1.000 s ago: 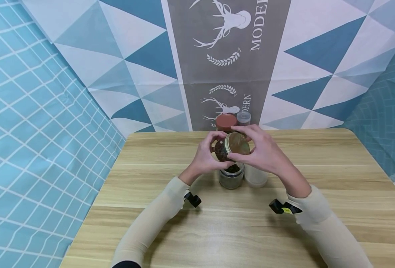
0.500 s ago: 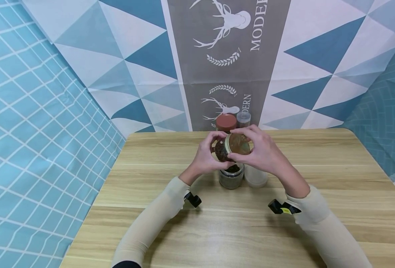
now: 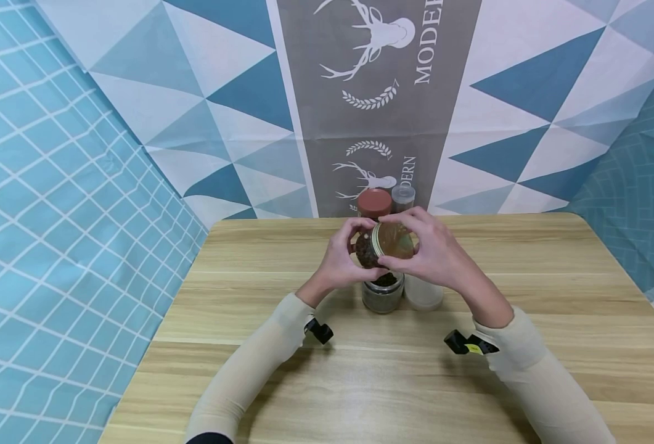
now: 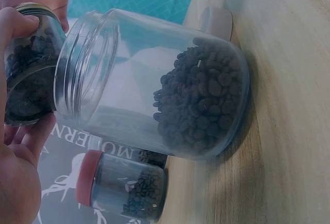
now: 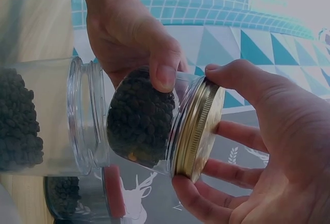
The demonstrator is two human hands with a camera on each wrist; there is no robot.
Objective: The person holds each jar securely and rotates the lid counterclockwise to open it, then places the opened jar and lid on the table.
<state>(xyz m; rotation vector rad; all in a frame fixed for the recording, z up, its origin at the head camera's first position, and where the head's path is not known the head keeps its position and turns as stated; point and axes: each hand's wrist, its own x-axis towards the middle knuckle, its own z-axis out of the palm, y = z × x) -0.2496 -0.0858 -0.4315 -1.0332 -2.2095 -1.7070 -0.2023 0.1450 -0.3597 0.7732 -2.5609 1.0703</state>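
My left hand [image 3: 338,250] grips the glass body of a small jar [image 5: 142,115] filled with dark, bean-like pieces. The jar lies tilted on its side in the air. Around its gold screw lid [image 5: 198,131] curl the thumb and fingers of my right hand [image 3: 434,246]; the lid sits on the jar's mouth. Just below stands a larger glass jar [image 4: 139,79], upright and uncovered, with small dark rounded pieces at its bottom. In the left wrist view, the small jar overlaps the larger jar's rim.
A whitish round lid-like piece [image 3: 423,295] lies on the wooden table [image 3: 360,382], right of the large jar. Behind the hands stand a red-lidded jar [image 3: 375,202] and a container with a clear lid [image 3: 403,195]. A patterned cloth [image 3: 238,92] hangs behind the table.
My right fingers have shifted slightly left along the gold lid, and the reflections on the lid differ. The left hand and the standing jars have stayed in place.
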